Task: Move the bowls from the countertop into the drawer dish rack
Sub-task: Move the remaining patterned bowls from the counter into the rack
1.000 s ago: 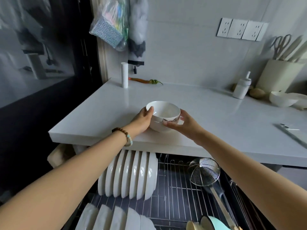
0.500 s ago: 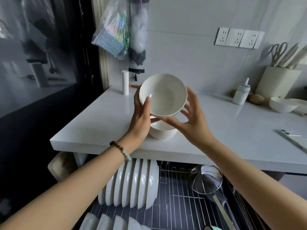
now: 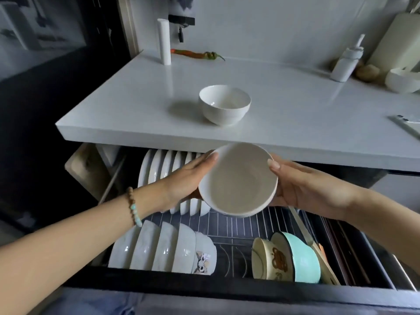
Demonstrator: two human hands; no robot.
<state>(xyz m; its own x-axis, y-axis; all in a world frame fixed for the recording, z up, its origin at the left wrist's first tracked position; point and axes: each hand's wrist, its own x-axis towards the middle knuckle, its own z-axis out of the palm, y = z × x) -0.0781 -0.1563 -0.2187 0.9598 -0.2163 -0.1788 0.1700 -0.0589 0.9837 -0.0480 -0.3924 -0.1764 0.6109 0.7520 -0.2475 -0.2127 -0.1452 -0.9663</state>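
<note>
A white bowl [image 3: 238,180] is tilted toward me above the open drawer dish rack [image 3: 241,226], just below the countertop edge. My left hand [image 3: 184,180] grips its left rim and my right hand [image 3: 302,187] grips its right rim. A second white bowl [image 3: 224,105] stands upright on the white countertop [image 3: 127,103]. Inside the rack, a row of white plates [image 3: 159,164] stands on edge at the back left, partly hidden by my left hand.
White bowls [image 3: 163,246] stand on edge at the rack's front left; a cream bowl and a teal bowl [image 3: 304,258] lean at the front right. On the counter are a white tube [image 3: 164,42], a chilli [image 3: 195,54], a bottle [image 3: 346,60] and another white bowl [image 3: 401,80].
Both hands lifted the top bowl off the stack, then lowered it from above the countertop to over the open drawer rack. The lower bowl stayed on the counter.
</note>
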